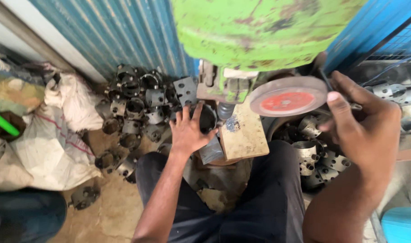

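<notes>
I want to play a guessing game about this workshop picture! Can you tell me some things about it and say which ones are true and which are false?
1. The left hand rests on a dark metal ring part under the green machine. True.
2. The machine is painted red. False: it is green, with worn patches; only the middle of the round wheel is red.
3. The right hand is up beside the round wheel. True.
4. The pile of metal ring parts sits on a shelf above the machine. False: it lies low on the ground, by the blue ribbed wall.
5. White sacks lie at the left. True.
</notes>
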Demonstrator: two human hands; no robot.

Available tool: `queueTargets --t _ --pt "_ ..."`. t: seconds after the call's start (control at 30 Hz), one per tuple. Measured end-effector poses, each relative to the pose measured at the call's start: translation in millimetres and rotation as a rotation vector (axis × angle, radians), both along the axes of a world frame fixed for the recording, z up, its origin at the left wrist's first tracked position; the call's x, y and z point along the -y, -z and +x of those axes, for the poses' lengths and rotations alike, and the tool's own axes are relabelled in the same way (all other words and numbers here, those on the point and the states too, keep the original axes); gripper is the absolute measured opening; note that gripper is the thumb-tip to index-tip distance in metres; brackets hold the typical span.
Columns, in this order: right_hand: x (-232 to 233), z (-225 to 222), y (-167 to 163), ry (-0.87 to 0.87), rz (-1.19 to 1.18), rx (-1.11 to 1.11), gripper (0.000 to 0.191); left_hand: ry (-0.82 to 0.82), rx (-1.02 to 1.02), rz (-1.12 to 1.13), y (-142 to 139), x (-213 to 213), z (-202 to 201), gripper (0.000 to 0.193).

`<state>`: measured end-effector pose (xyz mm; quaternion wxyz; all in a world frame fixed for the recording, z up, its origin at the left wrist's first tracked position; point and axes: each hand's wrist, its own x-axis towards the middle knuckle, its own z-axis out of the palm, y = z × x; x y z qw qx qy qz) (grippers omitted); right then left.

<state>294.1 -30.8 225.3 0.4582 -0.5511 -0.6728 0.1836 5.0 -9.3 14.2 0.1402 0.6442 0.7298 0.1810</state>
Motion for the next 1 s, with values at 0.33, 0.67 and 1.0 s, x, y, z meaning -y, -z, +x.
queueTargets --t 0.33,0.67,1.0 --pt "-26 26 10 -0.138 -0.26 0.207 0.05 -0.009 0.048 0.181 19 -1 8 0.102" --pt "-23 19 5 -0.181 -0.205 0.184 0.052 -0.04 0.051 0.216 22 -2 11 0.102" --pt "-26 27 25 -0.173 -0.166 0.142 0.035 -0.046 0.032 0.206 21 -4 12 0.101"
